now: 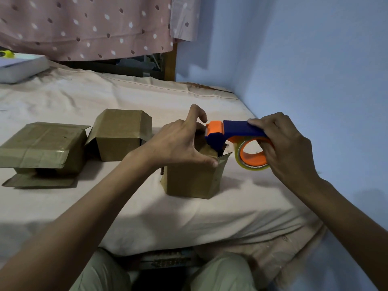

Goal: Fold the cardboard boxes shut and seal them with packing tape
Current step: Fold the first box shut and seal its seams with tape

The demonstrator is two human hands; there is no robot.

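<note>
A small brown cardboard box (193, 179) stands on the bed in front of me. My left hand (178, 143) sits on its top, the thumb pressing the near right corner flap and the fingers curled over the far side. My right hand (285, 148) grips a blue and orange tape dispenser (235, 133) with a roll of clear tape (252, 154). The dispenser's orange head rests at the top of the box, by my left fingers. Two more cardboard boxes lie to the left: a middle box (121, 135) and a flatter box (42, 148) with loose flaps.
The bed (168, 217) is covered by a pale pink sheet. A blue wall (315, 70) runs close along the right. A white flat box (21, 68) lies at the far left under a dotted pink curtain (84, 26). My knees show below the bed edge.
</note>
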